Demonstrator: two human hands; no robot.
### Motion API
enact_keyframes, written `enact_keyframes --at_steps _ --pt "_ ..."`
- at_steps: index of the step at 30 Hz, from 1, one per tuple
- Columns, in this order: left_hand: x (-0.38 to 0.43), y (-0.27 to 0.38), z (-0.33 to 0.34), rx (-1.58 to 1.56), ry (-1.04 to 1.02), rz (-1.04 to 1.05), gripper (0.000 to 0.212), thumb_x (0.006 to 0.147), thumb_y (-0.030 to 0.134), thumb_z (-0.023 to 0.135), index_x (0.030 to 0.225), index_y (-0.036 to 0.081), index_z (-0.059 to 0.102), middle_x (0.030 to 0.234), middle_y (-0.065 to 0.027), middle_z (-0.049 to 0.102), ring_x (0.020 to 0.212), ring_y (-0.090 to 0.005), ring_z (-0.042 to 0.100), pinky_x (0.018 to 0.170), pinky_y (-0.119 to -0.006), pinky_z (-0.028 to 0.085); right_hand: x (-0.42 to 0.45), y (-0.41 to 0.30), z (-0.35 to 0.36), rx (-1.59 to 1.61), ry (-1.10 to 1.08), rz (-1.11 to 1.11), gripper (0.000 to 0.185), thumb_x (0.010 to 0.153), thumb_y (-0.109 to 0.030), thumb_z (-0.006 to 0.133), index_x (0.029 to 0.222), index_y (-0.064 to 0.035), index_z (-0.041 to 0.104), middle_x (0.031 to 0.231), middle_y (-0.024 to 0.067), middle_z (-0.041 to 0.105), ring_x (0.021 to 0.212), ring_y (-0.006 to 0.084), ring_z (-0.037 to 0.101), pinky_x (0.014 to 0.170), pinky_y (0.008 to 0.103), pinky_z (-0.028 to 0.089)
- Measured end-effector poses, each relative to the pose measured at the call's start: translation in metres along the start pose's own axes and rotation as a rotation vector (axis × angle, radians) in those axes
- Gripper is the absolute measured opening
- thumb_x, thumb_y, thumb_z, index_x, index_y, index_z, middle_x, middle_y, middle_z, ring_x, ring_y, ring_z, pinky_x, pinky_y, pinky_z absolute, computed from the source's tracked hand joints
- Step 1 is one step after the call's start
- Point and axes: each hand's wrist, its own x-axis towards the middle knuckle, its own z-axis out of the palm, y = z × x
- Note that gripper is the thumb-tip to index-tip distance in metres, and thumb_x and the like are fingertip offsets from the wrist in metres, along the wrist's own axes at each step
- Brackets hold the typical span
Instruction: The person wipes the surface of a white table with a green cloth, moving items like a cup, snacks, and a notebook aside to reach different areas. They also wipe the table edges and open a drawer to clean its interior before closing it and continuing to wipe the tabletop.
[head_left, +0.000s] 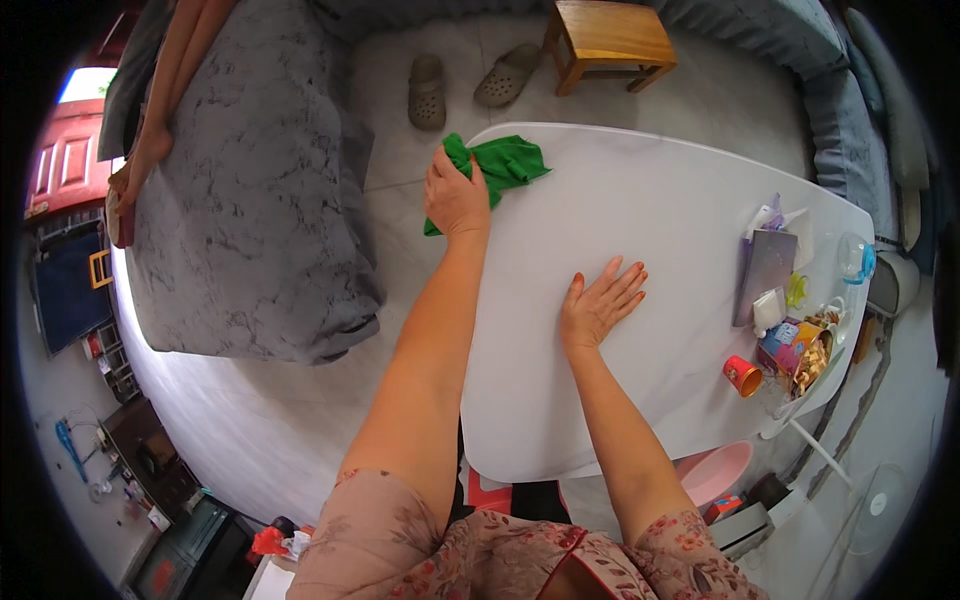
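A crumpled green cloth (510, 163) is bunched in my left hand (456, 193) at the table's far left corner. Part of the cloth spreads over the tabletop, and another end hangs past the left edge. My right hand (604, 304) rests palm down on the white table (570, 420), its fingers spread and nothing in it. The tabletop has faint grey veining and rounded corners. To the right of my right hand, a red paper cup (741, 375) with a gold-coloured inside lies on its side.
Along the table's right end stand a purple-grey box (766, 266), a clear jar with a blue lid (856, 259) and an open, colourful snack box (787, 345). A wooden stool (611, 37) and clogs (427, 91) are beyond. At left, another person's legs (161, 112) rest on a grey-covered sofa (247, 195).
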Motion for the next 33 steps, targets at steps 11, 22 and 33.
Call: enact_keyframes --at_steps 11,22,33 --pt "0.032 0.008 0.0 -0.04 -0.261 0.321 0.045 0.086 0.039 0.067 0.121 0.014 0.056 0.101 -0.0112 0.059 0.096 -0.0314 0.058 0.08 -0.044 0.049 0.0 -0.002 -0.005 -0.011 0.029 0.027 0.075 0.086 -0.029 0.062 0.146 -0.0002 0.027 0.157 0.0278 0.013 0.146 0.0425 0.011 0.117 0.0567 0.011" --pt "0.056 0.041 0.009 -0.017 -0.473 0.495 0.043 0.08 0.045 0.067 0.108 0.013 0.061 0.099 -0.0111 0.059 0.098 -0.0293 0.056 0.08 -0.043 0.046 0.003 -0.002 -0.002 -0.055 0.038 0.009 0.075 0.086 -0.027 0.061 0.149 -0.003 0.026 0.158 0.0224 0.013 0.148 0.0385 0.01 0.119 0.0527 0.01" --pt "0.064 0.039 0.008 -0.192 -0.456 0.559 0.049 0.076 0.038 0.073 0.113 0.009 0.06 0.095 -0.0119 0.053 0.093 -0.0298 0.052 0.079 -0.041 0.042 0.006 -0.012 -0.01 -0.021 0.032 0.011 0.073 0.088 -0.025 0.056 0.151 -0.0049 0.024 0.159 0.0213 0.012 0.148 0.0384 0.012 0.118 0.0535 0.011"
